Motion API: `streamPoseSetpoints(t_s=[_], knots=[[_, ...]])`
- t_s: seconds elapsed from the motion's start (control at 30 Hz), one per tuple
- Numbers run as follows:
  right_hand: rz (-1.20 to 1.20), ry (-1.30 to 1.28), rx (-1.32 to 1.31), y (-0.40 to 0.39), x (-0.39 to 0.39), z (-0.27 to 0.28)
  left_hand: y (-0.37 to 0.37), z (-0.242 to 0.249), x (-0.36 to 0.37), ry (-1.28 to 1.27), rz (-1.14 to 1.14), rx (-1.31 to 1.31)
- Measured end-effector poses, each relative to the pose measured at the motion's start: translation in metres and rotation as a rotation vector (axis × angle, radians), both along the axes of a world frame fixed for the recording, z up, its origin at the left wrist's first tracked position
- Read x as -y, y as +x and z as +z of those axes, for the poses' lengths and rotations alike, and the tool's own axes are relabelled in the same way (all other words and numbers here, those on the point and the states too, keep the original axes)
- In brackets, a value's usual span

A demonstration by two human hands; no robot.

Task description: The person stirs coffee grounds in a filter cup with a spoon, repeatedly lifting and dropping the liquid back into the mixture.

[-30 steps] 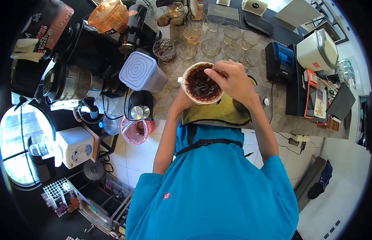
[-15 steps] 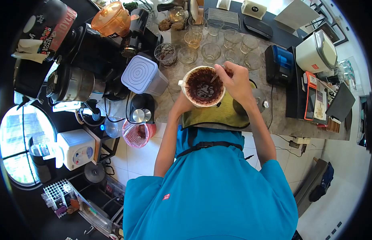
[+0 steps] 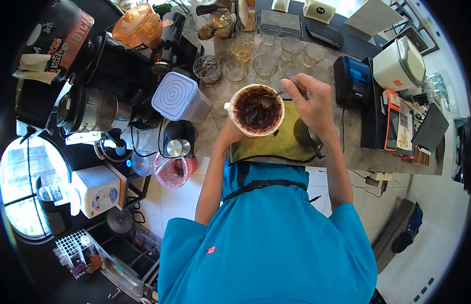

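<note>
Fingers of the right hand [image 3: 314,101] are closed on a spoon [image 3: 266,101], the white cup [image 3: 256,134] held by the left hand [image 3: 230,133].

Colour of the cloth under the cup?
Olive green with a dark edge; the cloth shows best in the head view, the only one.

The left arm [image 3: 213,175] and right arm [image 3: 337,169] reach forward. The left hand [image 3: 231,133] is partly visible, its fingers hidden. The right hand [image 3: 311,104] is pinched, fingers curled.
</note>
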State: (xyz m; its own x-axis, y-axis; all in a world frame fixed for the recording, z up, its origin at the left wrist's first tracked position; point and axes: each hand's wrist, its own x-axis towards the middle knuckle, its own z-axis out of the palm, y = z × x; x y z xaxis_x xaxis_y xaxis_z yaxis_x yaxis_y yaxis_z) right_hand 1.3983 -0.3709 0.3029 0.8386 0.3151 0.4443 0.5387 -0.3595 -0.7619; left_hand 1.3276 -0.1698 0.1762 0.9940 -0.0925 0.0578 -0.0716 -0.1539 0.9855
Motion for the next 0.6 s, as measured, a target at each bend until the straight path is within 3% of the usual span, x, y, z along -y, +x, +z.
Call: streamPoseSetpoints(t_s=[0.1,0.23,0.6], knots=[[0.067,-0.069,0.103,0.0,-0.006,-0.002,-0.001,0.002,0.001,0.069,0.018,0.016],[0.109,-0.183,0.019,-0.004,-0.012,-0.011,-0.001,0.012,0.002,0.017,0.029,-0.006],[-0.04,0.086,-0.357,-0.005,-0.004,-0.016,-0.003,0.015,0.003,0.023,0.046,-0.01]])
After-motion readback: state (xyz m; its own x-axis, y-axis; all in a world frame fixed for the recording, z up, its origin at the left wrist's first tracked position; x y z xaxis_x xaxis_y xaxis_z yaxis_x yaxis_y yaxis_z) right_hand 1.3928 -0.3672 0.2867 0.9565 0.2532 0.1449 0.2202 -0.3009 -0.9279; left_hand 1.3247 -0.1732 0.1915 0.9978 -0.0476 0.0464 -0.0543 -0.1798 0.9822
